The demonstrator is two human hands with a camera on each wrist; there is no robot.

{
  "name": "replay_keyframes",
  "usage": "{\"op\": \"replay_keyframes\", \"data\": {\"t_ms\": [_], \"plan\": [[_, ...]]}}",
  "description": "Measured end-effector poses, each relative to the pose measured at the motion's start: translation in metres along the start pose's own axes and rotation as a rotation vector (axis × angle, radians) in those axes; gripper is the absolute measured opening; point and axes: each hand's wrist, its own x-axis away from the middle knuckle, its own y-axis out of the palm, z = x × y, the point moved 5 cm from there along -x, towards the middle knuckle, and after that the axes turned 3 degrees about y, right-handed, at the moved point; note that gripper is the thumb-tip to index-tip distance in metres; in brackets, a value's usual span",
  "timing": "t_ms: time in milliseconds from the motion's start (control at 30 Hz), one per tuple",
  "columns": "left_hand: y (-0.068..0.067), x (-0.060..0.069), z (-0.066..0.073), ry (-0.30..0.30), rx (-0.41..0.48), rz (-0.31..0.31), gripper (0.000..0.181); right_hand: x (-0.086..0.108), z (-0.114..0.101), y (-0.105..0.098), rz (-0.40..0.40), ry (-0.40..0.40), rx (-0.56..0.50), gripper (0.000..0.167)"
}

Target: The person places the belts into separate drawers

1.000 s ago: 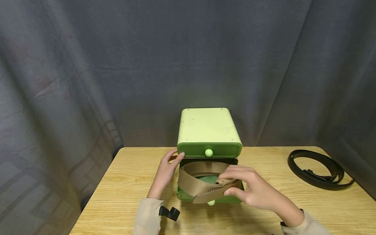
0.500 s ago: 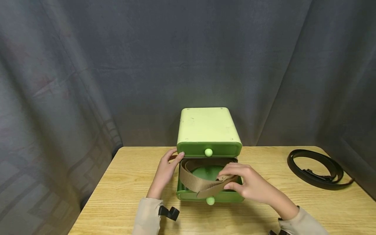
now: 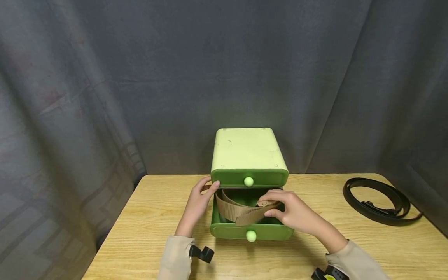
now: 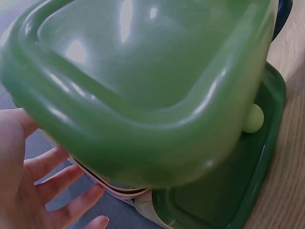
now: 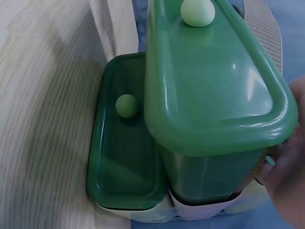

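Centrally, the right hand (image 3: 294, 210) pinched a tan webbing belt (image 3: 229, 210) by its buckle end, while the left hand (image 3: 197, 204), fingers extended, touched the green cabinet (image 3: 248, 147). The loop ran crosswise, leftward from the nearer right hand, at the pulled-out drawer's (image 3: 269, 232) opening; rightward lay a coiled black belt (image 3: 367, 212).

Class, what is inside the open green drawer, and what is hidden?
A looped tan belt, pinched by the right hand, is partly inside the open drawer, with some green interior visible. The drawer's back, beneath the upper drawer, is covered and unseen.
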Motion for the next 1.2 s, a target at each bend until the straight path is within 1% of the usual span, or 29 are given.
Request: {"op": "replay_keyframes", "data": {"t_ms": [67,200,367,467,633,700,867,967,1067,1200], "plan": [[-0.001,0.001,-0.001,-0.005,0.000,0.002,0.054,-0.002,0.001,0.002,-0.011,0.023,-0.007,0.034],[-0.001,0.003,-0.001,-0.010,-0.002,-0.002,0.055,-0.005,0.003,0.006,-0.031,0.039,-0.029,0.032],[-0.002,0.004,0.001,-0.011,0.004,-0.002,0.055,-0.009,0.005,0.010,-0.083,0.062,-0.044,0.029],[-0.002,0.004,0.003,-0.008,0.011,0.002,0.055,-0.013,0.006,0.011,-0.124,0.055,-0.055,0.027],[-0.002,0.004,0.004,-0.001,0.013,0.001,0.055,-0.017,0.009,0.016,-0.225,0.073,-0.109,0.027],[-0.001,0.003,0.004,0.000,0.010,-0.001,0.055,-0.018,0.010,0.017,-0.256,0.076,-0.103,0.027],[0.000,0.003,0.005,0.009,0.009,-0.005,0.054,-0.022,0.009,0.019,-0.287,-0.011,-0.042,0.027],[0.000,0.002,0.006,0.011,0.011,-0.004,0.054,-0.023,0.009,0.020,-0.292,-0.042,-0.030,0.025],[0.000,0.003,0.007,0.011,0.013,-0.005,0.054,-0.024,0.012,0.020,-0.296,-0.043,-0.020,0.025],[0.000,0.002,0.006,0.009,0.007,-0.004,0.054,-0.023,0.016,0.020,-0.313,0.004,-0.011,0.027]]}}
